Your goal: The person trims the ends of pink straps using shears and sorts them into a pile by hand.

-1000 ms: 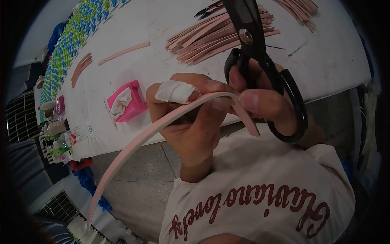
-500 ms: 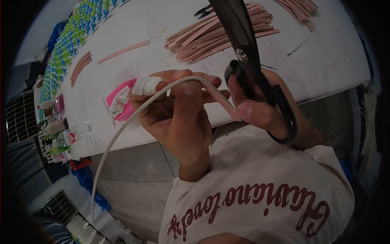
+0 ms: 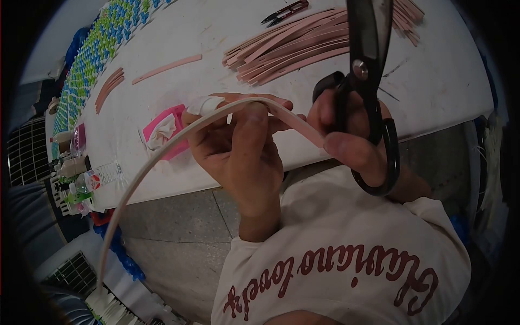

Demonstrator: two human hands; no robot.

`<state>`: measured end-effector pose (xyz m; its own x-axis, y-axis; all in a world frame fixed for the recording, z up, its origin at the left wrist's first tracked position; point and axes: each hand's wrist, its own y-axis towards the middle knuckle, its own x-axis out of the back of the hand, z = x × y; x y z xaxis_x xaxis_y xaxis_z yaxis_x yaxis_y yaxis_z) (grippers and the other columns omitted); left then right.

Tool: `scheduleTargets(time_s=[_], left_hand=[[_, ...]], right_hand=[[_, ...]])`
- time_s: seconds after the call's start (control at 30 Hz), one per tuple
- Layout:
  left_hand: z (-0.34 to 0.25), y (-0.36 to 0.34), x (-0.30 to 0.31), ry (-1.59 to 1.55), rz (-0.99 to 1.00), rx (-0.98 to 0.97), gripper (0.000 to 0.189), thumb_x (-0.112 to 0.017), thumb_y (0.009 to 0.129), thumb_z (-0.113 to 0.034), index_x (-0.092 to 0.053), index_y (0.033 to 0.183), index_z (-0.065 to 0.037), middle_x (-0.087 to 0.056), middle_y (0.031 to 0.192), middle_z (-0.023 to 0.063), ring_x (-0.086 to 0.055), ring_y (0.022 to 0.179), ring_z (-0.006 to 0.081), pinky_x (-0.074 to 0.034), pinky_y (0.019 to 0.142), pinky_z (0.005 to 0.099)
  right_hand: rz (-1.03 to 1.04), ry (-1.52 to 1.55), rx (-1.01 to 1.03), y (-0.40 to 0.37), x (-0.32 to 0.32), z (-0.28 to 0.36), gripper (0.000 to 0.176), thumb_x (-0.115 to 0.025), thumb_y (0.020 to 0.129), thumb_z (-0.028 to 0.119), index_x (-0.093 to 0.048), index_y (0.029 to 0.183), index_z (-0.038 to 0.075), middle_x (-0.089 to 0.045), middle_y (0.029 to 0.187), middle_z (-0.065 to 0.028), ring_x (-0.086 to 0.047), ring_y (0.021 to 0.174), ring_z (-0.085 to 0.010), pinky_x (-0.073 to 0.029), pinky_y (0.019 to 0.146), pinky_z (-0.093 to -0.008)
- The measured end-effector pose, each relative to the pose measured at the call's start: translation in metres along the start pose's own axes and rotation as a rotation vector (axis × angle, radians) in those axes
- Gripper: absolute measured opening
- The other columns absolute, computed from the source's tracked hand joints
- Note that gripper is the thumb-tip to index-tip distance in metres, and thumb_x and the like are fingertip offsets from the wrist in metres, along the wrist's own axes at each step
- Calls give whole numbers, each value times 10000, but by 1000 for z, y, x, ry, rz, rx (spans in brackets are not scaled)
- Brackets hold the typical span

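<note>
A white worktable (image 3: 216, 32) carries a fanned pile of flat pink strips (image 3: 292, 46), small black snips (image 3: 285, 11), a pink box holding crumpled white cloth (image 3: 168, 132), and rows of green-and-blue pieces (image 3: 92, 54) along its far edge.

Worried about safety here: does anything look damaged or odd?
A finger of the left hand, gripping the long pink strip, is wrapped in white tape, as if covering a cut. The right hand holds large black scissors close by. Nothing else stands out.

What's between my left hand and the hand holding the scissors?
Head view: only the long pink strip, arching over the left hand to the thumb of the right hand, beside the black scissors.
</note>
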<state>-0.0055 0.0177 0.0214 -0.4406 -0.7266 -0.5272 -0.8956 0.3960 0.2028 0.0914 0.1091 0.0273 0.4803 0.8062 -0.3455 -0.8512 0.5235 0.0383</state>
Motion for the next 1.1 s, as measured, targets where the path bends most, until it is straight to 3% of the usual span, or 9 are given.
scheduleTargets(time_s=[0.23, 0.3, 0.37, 0.57, 0.73, 0.8, 0.9, 1.03, 1.1], left_hand=[[1, 4, 0, -288, 160, 143, 356, -521, 752, 60, -394, 1079, 0, -558, 895, 160, -609, 760, 274, -547, 637, 367], [2, 4, -3, -377, 150, 182, 399, -529, 751, 53, -371, 1114, -7, -560, 907, 170, -608, 772, 287, -537, 671, 377], [8, 4, 0, -361, 301, 203, 489, -559, 739, 60, -332, 1166, -14, -579, 910, 186, -609, 794, 293, -524, 734, 385], [13, 7, 9, -320, 387, 207, 591, -602, 703, 101, -303, 1203, 0, -617, 856, 156, -618, 791, 235, -528, 726, 340], [14, 7, 10, -282, 211, 195, 626, -601, 703, 106, -281, 1232, 8, -626, 841, 126, -621, 776, 201, -531, 710, 335], [15, 5, 8, -297, 190, 162, 640, -603, 703, 106, -273, 1242, 7, -628, 843, 119, -620, 769, 192, -530, 708, 333], [12, 2, 4, -300, 162, 141, 636, -608, 701, 104, -276, 1234, 10, -629, 845, 120, -618, 756, 191, -529, 688, 322], [12, 0, 2, -310, 133, 144, 517, -602, 711, 107, -352, 1153, 8, -621, 832, 139, -613, 749, 188, -531, 660, 313], [14, 0, 5, -291, 97, 126, 469, -595, 714, 113, -378, 1117, 8, -618, 831, 146, -611, 746, 187, -533, 649, 316]], right_hand=[[0, 28, -186, 5, 7, 11, 206, -612, 733, 132, -458, 808, 17, -556, 689, -64, -467, 522, -56, -391, 473, -188], [73, 337, -409, 10, 13, 10, 189, -602, 724, 116, -455, 800, 24, -567, 683, -91, -466, 502, -69, -378, 456, -186], [105, 386, -424, 10, 15, 11, 187, -596, 719, 114, -453, 802, 28, -564, 676, -91, -465, 499, -73, -372, 450, -187], [113, 323, -402, 9, 14, 8, 189, -584, 725, 121, -439, 817, 41, -563, 697, -92, -462, 495, -77, -361, 435, -196], [15, 216, -242, 6, 10, 8, 181, -582, 737, 126, -441, 815, 44, -571, 744, -85, -474, 543, -74, -382, 478, -205], [-28, 67, -126, 5, 9, 8, 255, -585, 705, 165, -388, 829, 61, -565, 791, -158, -467, 518, -87, -368, 442, -190], [-33, -61, -57, 4, 9, 4, 256, -580, 710, 171, -379, 825, 60, -561, 787, -160, -463, 524, -84, -382, 456, -192], [-54, 66, -119, 6, 9, 11, 261, -580, 701, 170, -382, 828, 57, -560, 782, -157, -467, 529, -84, -391, 464, -195], [61, 95, -282, 9, 15, 14, 265, -580, 699, 179, -386, 833, 58, -559, 787, -151, -470, 541, -83, -386, 464, -190]])
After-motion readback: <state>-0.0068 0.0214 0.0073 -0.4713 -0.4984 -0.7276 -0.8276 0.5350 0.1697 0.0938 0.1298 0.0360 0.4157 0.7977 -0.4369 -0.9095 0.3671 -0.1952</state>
